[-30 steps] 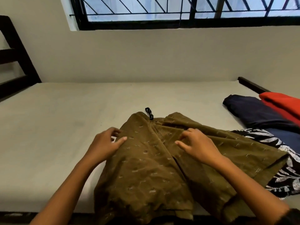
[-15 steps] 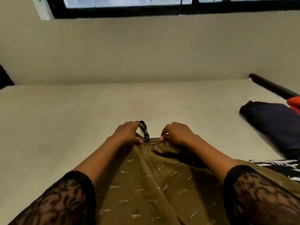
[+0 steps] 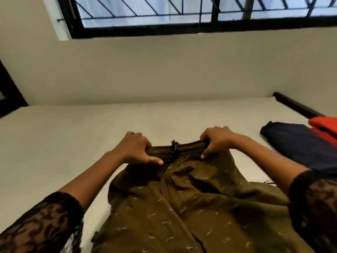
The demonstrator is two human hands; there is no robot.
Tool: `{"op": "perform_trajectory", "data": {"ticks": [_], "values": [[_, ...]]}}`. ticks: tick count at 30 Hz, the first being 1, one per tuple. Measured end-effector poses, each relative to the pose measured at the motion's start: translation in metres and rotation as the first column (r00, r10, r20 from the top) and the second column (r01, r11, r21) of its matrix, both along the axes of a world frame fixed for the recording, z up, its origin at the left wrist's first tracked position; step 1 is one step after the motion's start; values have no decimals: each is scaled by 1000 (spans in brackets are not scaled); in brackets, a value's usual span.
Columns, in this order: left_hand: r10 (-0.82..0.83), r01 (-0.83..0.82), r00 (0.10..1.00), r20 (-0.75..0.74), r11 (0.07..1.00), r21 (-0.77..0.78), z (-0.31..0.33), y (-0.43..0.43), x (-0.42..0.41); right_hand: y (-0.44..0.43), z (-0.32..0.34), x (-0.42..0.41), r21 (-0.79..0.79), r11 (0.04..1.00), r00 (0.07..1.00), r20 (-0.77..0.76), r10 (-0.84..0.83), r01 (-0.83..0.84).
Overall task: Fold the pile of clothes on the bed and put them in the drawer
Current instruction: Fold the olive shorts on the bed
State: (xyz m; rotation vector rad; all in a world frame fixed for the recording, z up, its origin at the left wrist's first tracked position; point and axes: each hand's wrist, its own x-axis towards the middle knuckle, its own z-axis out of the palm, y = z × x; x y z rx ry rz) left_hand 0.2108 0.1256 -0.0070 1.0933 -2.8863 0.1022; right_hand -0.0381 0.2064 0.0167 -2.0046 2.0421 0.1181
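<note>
An olive-brown patterned garment (image 3: pixel 191 207) lies spread on the bed (image 3: pixel 73 139), reaching from the near edge toward the middle. Its far hem is stretched into a straight band with a small dark tie (image 3: pixel 173 147) at its centre. My left hand (image 3: pixel 135 148) grips the left end of that band, fingers curled over it and thumb lying on the cloth. My right hand (image 3: pixel 217 140) grips the right end the same way. Black lace sleeves cover both forearms near the camera.
At the right edge of the bed lie a dark navy garment (image 3: pixel 291 143) and an orange-red one (image 3: pixel 324 126) on top of it. A dark bed frame rail (image 3: pixel 295 106) runs along the right. A wall and barred window (image 3: pixel 182 13) rise behind.
My hands went from the garment's middle to its far hem, took hold there, then spread apart, pulling the hem into a taut band.
</note>
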Motion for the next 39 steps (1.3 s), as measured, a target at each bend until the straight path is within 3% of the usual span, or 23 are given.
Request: {"op": "perform_trajectory", "data": {"ticks": [2,3,6,10,16,21,28,31,33,35,36,37,39], "values": [[-25,27,999,22,998,-64,36,9,19,29,37,-12,30,1000,976,218,-9,3],[-36,42,998,61,993,-112,52,12,28,43,52,-16,42,999,978,206,-1,-8],[-68,114,983,172,956,-272,105,31,47,81,93,-27,-13,1000,995,-100,5,-6],[-110,155,987,116,837,-525,182,63,52,120,167,-31,-355,926,914,-405,-30,-127],[-44,59,998,39,682,-729,288,96,48,161,261,-30,-658,693,841,-523,-138,-296],[115,-47,993,17,525,-850,344,116,49,186,309,-25,-602,674,615,-741,-271,-428],[101,-250,968,-229,439,-863,385,144,58,215,342,-17,-615,657,580,-750,-317,-436],[25,-336,921,-389,557,-760,386,150,61,218,349,-23,-723,637,738,-579,-346,-268],[-67,-356,805,-590,740,-571,384,152,61,219,351,-22,-792,607,899,-313,-308,-68],[-116,-300,649,-752,869,-393,382,153,60,221,350,-20,-813,570,988,33,-154,116],[-115,-249,576,-809,918,-308,382,154,62,223,349,-20,-789,577,970,240,-29,212],[-102,-168,501,-859,963,-212,382,156,64,226,347,-18,-731,614,885,452,107,299],[-54,83,318,-947,996,-29,382,163,70,230,344,-17,-606,717,622,719,310,343]]}}
